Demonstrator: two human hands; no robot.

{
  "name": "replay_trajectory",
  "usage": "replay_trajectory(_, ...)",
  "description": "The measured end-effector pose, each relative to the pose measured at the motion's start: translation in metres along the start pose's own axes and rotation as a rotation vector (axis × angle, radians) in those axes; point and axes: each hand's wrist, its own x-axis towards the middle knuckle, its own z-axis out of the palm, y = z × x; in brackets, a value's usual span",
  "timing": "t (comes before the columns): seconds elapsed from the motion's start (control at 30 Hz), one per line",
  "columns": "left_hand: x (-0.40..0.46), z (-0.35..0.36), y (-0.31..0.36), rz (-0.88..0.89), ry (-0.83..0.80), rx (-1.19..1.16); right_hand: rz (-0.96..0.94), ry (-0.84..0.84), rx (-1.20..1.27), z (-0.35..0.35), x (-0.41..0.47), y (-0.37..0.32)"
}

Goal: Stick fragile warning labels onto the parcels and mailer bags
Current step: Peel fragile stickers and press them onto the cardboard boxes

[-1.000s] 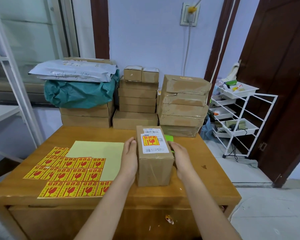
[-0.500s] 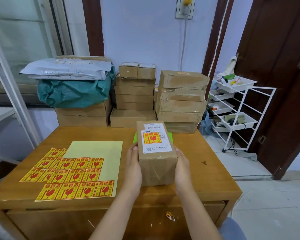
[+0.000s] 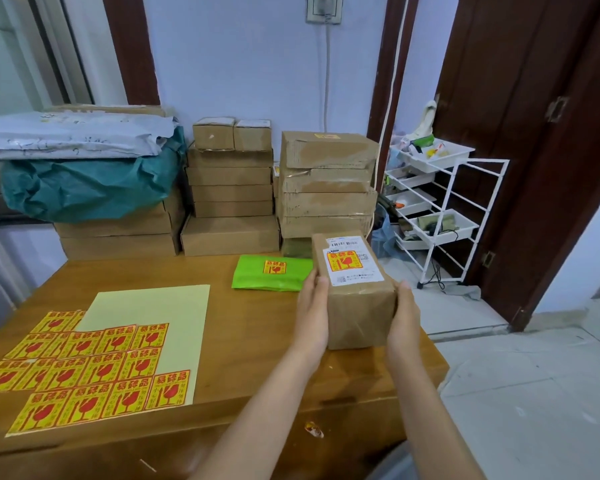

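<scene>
- We hold the labelled cardboard parcel (image 3: pixel 355 292) between both hands, near the right end of the wooden table (image 3: pixel 250 344): the left hand (image 3: pixel 313 311) lies flat on its left side, fingers straight; the right hand (image 3: pixel 403 318) presses the right side, fingers extended, not curled.
- The fragile label (image 3: pixel 342 261) already sits on the parcel's white shipping slip, so we judge this parcel done and ready to set aside.
- To do that well, we keep even pressure from both palms and the labelled face up.
- Just left of the parcel lies the green mailer bag (image 3: pixel 270 273), also labelled; we should not cover it.
- Further left of the parcel, the sticker sheet (image 3: pixel 94 372) waits for the next pick.
</scene>
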Motion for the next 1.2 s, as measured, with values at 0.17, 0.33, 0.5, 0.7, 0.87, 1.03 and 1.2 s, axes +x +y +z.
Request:
replay_trajectory(0.17,0.009,0.008,-0.006,-0.020,-0.080,-0.006,-0.032,-0.048,-0.072,-0.002,0.012,0.004)
replay_trajectory(0.33,0.027,0.018,-0.022,0.013,-0.086,0.046,-0.048,-0.040,-0.098,-0.001,0.028,0.012)
replay_trajectory(0.5,0.048,0.022,-0.028,-0.019,-0.067,0.019,-0.018,-0.071,-0.113,0.002,0.048,0.015)
replay_trajectory(0.7,0.065,0.023,-0.021,-0.066,-0.082,-0.048,0.007,-0.047,-0.091,0.007,0.066,0.015)
replay_trajectory(0.87,0.067,0.006,-0.012,-0.111,-0.184,0.013,-0.074,0.037,-0.208,0.004,0.066,0.012)
replay_trajectory(1.03,0.066,-0.033,0.001,-0.041,-0.069,0.161,-0.527,0.237,-0.548,0.018,0.045,-0.002)
replay_trajectory(1.2,0.074,-0.078,0.019,0.057,0.003,0.299,-0.859,0.216,-0.712,0.062,0.026,-0.010)
